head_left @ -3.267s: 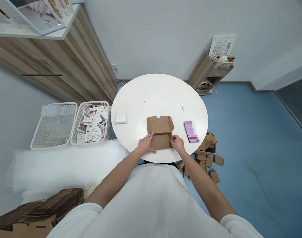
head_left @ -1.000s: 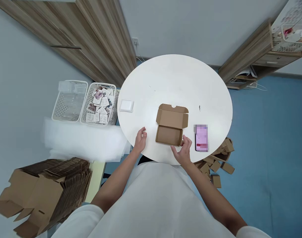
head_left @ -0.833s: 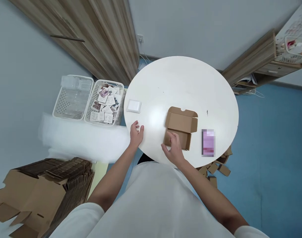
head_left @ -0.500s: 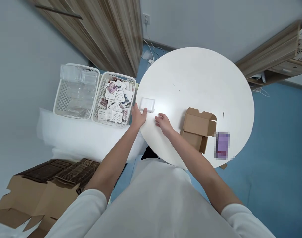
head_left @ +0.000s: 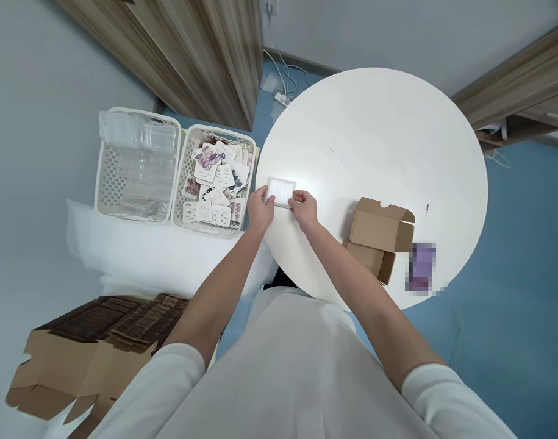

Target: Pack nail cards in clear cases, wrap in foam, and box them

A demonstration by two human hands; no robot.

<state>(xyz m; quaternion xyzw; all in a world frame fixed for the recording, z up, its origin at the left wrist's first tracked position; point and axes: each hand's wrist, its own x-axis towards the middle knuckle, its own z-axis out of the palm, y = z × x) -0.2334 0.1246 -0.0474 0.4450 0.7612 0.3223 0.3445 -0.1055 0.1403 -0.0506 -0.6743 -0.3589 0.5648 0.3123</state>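
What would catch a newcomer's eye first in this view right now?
Both hands meet at the near left rim of the round white table: the left hand and right hand pinch a small white pad between them. To their right sits an open cardboard box, lid up. Left of the table, a white basket is full of printed cards.

Both arms reach forward; left hand (head_left: 260, 208) and right hand (head_left: 303, 207) sit close together, fingers curled in a pinch.

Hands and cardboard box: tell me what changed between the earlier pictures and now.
Both hands let go of the cardboard box and moved left; left hand and right hand now grip the white pad. Box stayed open on the table, phone beside it.
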